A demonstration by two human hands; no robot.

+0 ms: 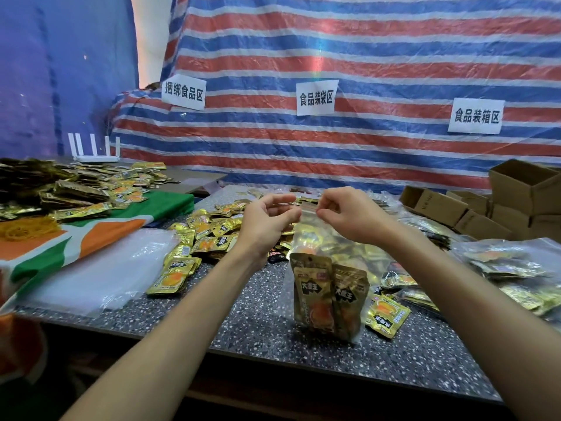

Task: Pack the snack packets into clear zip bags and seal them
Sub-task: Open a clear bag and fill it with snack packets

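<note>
Head view: the person's two bare forearms reach forward over a dark speckled table (267,335), with both hands raised above it. The right hand (349,217) pinches the top edge of a clear zip bag (308,238) between thumb and curled fingers, so that the bag hangs upright with its lower end at the table surface. The left hand (267,221) is held at the bag's upper left corner, with thumb and forefinger curved and a gap showing between them; whether it grips the bag edge cannot be told. Inside the bag, near its bottom, stand gold snack packets (314,288) with black and orange print. A single gold packet (387,316) lies on the table just beside the bag on the right. Loose gold packets (212,229) are heaped on the table beyond and to the left of the left hand. A stack of empty clear bags (100,268) lies flat at the left, partly over a green, orange and white cloth (91,235), on which rests a pile of yellow rubber bands (21,229). Filled clear bags (501,259) lie at the far right, with open cardboard boxes (516,202) behind them. A red, white and blue striped tarpaulin (364,62) forms the backdrop and carries three white paper signs (317,97).
</note>
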